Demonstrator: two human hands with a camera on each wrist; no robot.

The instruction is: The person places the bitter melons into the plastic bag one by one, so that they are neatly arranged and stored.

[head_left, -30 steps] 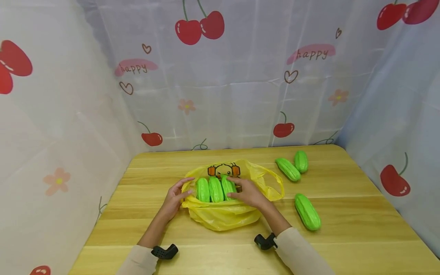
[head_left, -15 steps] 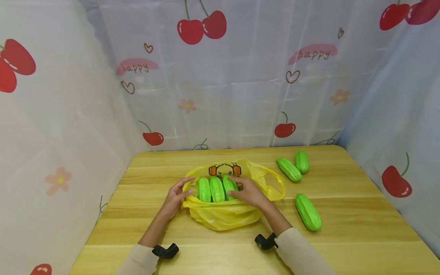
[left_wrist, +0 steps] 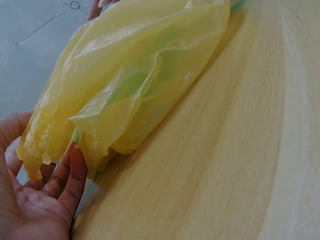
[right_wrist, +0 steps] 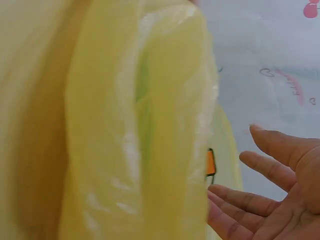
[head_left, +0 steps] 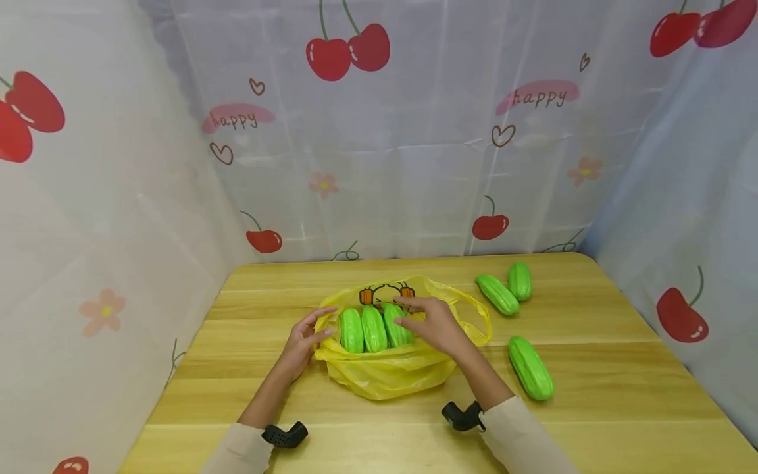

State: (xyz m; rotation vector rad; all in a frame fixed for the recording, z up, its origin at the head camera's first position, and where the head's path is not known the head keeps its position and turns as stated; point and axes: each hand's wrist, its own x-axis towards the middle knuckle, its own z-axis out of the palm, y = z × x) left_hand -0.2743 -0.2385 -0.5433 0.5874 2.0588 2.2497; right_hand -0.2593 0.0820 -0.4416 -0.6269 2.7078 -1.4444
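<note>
A yellow plastic bag (head_left: pixel 387 376) lies open on the table, with three plump green cucumbers (head_left: pixel 374 329) side by side in its mouth. At the bag's left end my left hand (head_left: pixel 299 343) holds the edge, its thumb and forefinger by the rim. Curved fingers (left_wrist: pixel 75 172) touch the film in the left wrist view, where green shows dimly through. Over the bag's right side hovers my right hand (head_left: pixel 435 324), fingers spread and holding nothing, just by the rightmost cucumber (head_left: pixel 398 326). The right wrist view also has that hand's fingers apart, beside the bag.
Three more green cucumbers lie right of the bag: a nearer one (head_left: pixel 530 368), and two farther back, one slanted (head_left: pixel 497 294) and one upright (head_left: pixel 519 282). The bag's loop handle (head_left: pixel 482 316) spreads rightward on the wooden table (head_left: pixel 249 296). Cherry-print curtains (head_left: pixel 403 184) enclose the table.
My right hand has let go of the rightmost cucumber and drawn slightly up and to the right. The left hand has stayed at the bag's left edge.
</note>
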